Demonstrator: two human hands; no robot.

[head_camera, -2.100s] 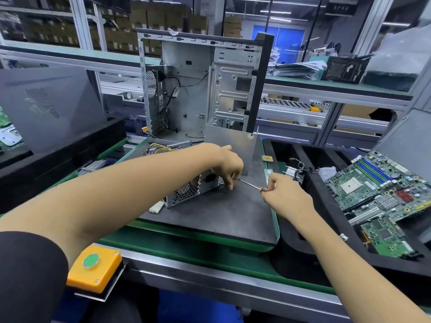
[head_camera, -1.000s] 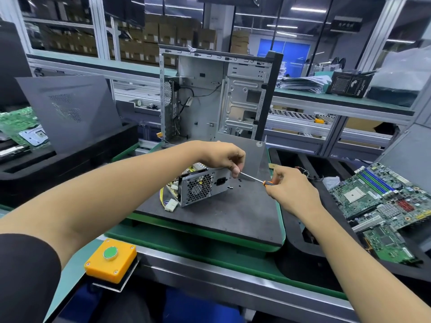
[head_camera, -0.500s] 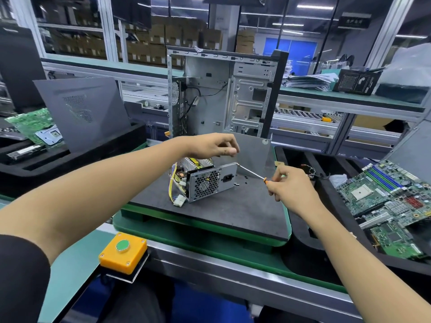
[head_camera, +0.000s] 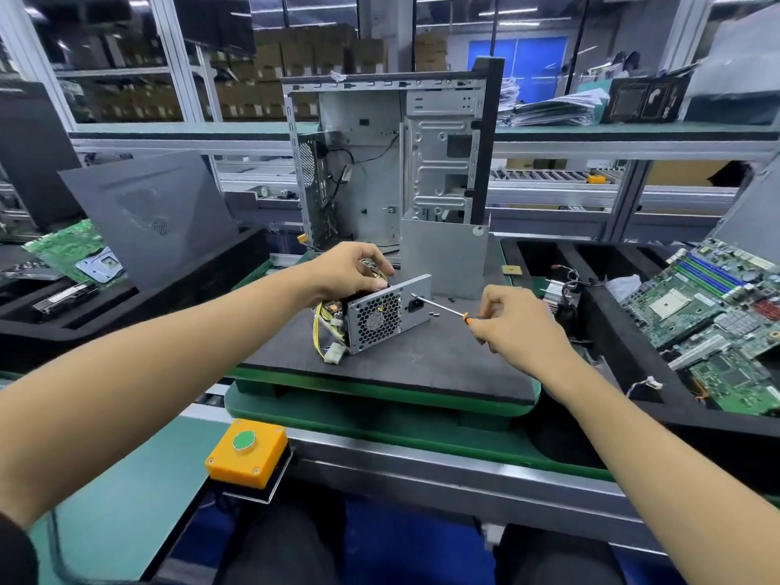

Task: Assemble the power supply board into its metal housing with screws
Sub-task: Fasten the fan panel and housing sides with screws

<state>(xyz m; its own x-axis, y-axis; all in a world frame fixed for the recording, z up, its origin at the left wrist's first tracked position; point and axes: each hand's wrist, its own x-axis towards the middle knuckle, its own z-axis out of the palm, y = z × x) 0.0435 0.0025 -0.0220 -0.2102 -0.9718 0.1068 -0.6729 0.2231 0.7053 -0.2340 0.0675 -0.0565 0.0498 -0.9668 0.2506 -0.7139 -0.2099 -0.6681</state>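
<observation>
Left hand [head_camera: 352, 268] gripping top of power supply housing [head_camera: 388, 314] on grey mat [head_camera: 422, 361]. Right hand [head_camera: 513, 320] pinching screwdriver [head_camera: 443, 308], tip touching housing face. Loose screws [head_camera: 434, 315] lying just right of housing.

Dark foam pad [head_camera: 422, 365] sits on a green pallet [head_camera: 380, 409] on the conveyor bench [head_camera: 443, 479]. On the pad: the power supply housing [head_camera: 390, 312] near the middle with yellow wires [head_camera: 323, 335] trailing off its left end, an upright open PC case [head_camera: 392, 162] at the back edge, and a few small dark screws [head_camera: 434, 315] lying loose right of the housing. A yellow button box [head_camera: 247, 451] with a green button is fixed at the bench's front left edge.
</observation>
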